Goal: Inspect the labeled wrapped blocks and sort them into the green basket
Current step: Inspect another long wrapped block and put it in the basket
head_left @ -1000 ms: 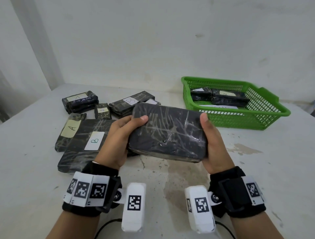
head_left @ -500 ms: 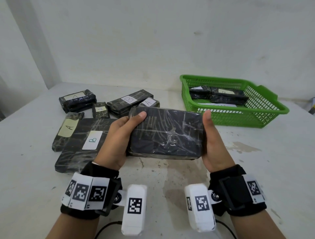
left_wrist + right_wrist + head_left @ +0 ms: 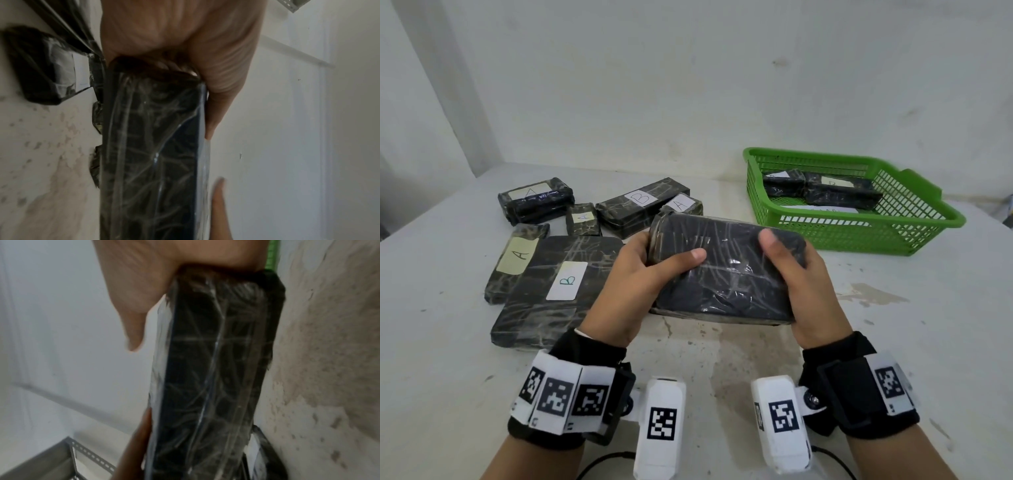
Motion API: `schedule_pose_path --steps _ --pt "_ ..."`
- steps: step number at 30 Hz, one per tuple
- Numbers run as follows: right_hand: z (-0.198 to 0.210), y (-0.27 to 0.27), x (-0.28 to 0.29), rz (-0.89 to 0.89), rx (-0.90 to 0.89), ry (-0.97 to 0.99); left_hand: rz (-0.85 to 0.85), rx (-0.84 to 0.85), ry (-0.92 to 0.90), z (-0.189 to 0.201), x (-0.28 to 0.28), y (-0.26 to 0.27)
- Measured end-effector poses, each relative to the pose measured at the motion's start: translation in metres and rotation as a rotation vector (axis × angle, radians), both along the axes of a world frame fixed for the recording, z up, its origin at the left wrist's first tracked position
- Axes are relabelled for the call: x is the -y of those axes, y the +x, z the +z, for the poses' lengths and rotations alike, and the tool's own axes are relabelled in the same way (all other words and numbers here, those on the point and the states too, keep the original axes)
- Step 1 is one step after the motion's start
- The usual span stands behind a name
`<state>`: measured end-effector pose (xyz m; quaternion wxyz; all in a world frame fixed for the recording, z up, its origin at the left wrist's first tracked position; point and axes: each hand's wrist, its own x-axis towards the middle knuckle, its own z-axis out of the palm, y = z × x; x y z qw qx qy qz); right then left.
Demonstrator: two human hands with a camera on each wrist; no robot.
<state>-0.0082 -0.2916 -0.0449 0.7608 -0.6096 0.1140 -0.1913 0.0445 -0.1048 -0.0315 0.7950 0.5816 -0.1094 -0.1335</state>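
Fingers of both hands clamp one wrapped block [image 3: 726, 274] at its short ends, above the table [image 3: 893, 342].
Left hand [image 3: 633, 284] and right hand [image 3: 808, 284] each lay a thumb across its label-free upper face, so inspection looks unfinished. Sorting seems partly done: the green basket [image 3: 914, 219] holds at least two dark blocks [image 3: 822, 192], while six labelled blocks [image 3: 640, 202] lie on the table at left.
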Motion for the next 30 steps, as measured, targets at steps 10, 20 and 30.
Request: schedule_pose_path --steps 10,20,30 --pt "-0.002 0.001 0.002 0.034 -0.028 -0.052 0.040 -0.017 -0.023 -0.002 0.003 0.000" --pt "0.002 -0.004 0.002 0.029 0.043 -0.096 -0.063 0.061 -0.084 0.000 -0.009 0.005" --pt "0.000 -0.002 0.003 0.131 0.083 -0.136 -0.021 0.074 -0.135 -0.002 -0.009 0.008"
